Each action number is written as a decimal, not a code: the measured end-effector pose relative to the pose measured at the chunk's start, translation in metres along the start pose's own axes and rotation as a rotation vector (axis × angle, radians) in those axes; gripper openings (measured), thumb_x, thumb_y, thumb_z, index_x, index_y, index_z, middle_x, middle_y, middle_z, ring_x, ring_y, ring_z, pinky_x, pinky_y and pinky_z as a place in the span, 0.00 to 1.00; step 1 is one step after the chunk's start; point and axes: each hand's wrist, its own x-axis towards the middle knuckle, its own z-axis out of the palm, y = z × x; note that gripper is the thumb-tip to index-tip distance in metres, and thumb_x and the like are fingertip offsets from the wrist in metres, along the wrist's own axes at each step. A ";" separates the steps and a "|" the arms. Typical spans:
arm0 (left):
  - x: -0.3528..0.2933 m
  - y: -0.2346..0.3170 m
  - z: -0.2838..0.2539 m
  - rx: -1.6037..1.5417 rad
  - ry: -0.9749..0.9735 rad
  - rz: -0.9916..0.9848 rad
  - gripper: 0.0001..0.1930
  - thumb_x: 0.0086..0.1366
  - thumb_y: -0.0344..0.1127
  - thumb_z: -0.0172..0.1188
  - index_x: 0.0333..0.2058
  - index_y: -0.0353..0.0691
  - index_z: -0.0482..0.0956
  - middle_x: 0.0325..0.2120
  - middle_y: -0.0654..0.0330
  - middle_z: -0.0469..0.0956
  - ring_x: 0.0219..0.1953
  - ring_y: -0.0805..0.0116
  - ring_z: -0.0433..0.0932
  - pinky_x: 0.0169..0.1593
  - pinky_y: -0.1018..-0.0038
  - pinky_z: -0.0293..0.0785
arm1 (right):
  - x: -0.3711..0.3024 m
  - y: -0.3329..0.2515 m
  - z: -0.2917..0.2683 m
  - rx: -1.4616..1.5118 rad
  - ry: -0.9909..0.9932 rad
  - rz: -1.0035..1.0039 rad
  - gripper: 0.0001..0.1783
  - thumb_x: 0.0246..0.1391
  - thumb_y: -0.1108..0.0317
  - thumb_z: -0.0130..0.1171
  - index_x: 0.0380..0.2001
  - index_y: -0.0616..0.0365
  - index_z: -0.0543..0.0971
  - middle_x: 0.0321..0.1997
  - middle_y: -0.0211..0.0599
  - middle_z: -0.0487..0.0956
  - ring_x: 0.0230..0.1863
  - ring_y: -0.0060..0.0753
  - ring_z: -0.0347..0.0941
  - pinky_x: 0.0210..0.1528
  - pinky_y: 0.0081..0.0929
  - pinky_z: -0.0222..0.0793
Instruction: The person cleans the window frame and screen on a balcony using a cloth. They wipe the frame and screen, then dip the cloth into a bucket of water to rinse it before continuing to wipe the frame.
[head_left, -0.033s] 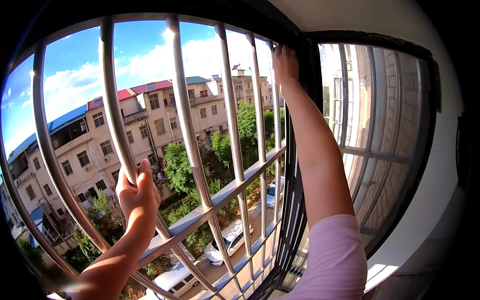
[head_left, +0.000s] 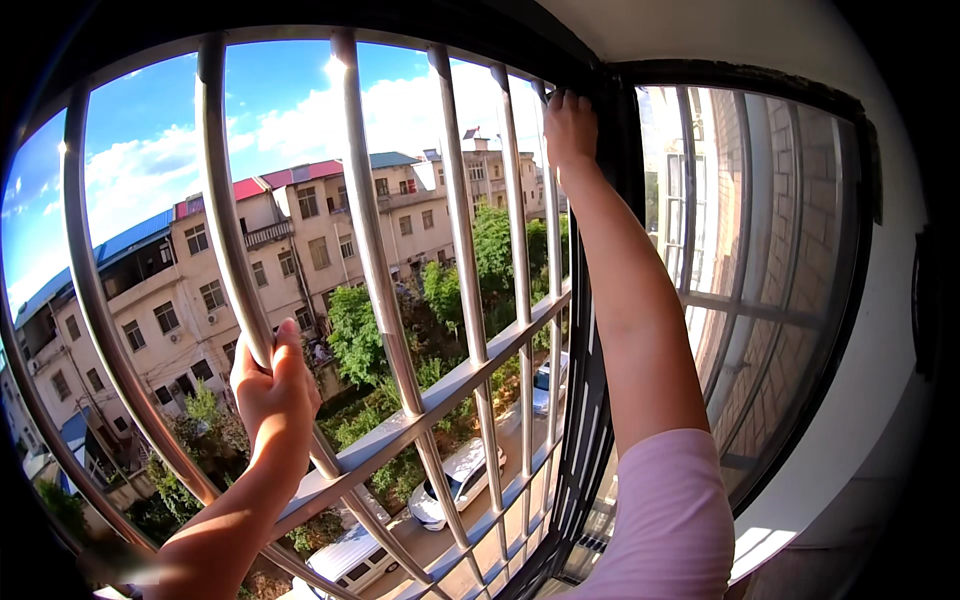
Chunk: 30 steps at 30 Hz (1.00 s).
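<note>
My left hand [head_left: 276, 382] is wrapped round an upright steel window bar [head_left: 228, 215], just above the flat crossbar [head_left: 430, 415]. My right arm, in a pale pink sleeve [head_left: 672, 500], stretches up to the upper corner of the black window frame [head_left: 622, 170]. There my right hand [head_left: 571, 130] is closed, its fingers curled at the frame beside the last bars. A bit of something dark shows at its fingertips, but what it grips is hidden.
A glass pane [head_left: 760, 280] in a black frame stands to the right, next to a white wall [head_left: 850, 450]. Beyond the bars lie a beige building [head_left: 290, 225], green trees [head_left: 360, 335], a white car [head_left: 460, 485] and a white van [head_left: 350, 560] far below.
</note>
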 end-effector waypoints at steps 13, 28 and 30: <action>-0.002 0.002 0.001 0.021 -0.008 -0.017 0.13 0.63 0.44 0.53 0.28 0.45 0.62 0.09 0.70 0.58 0.09 0.81 0.55 0.13 0.81 0.50 | 0.012 -0.014 -0.027 0.270 -0.139 0.249 0.14 0.53 0.68 0.46 0.41 0.62 0.73 0.43 0.45 0.75 0.46 0.43 0.70 0.44 0.38 0.65; 0.002 -0.001 -0.001 0.046 0.001 0.030 0.14 0.63 0.46 0.53 0.29 0.44 0.62 0.08 0.68 0.59 0.07 0.80 0.55 0.11 0.81 0.51 | -0.039 -0.018 0.004 0.037 0.020 0.174 0.13 0.48 0.68 0.50 0.37 0.63 0.74 0.37 0.40 0.74 0.37 0.34 0.67 0.39 0.32 0.61; 0.000 -0.001 0.000 0.047 0.008 0.051 0.15 0.63 0.47 0.53 0.28 0.45 0.62 0.08 0.69 0.58 0.07 0.80 0.54 0.11 0.81 0.51 | -0.054 -0.016 0.002 0.013 0.069 0.146 0.13 0.47 0.69 0.50 0.36 0.63 0.74 0.36 0.40 0.74 0.37 0.33 0.67 0.39 0.31 0.61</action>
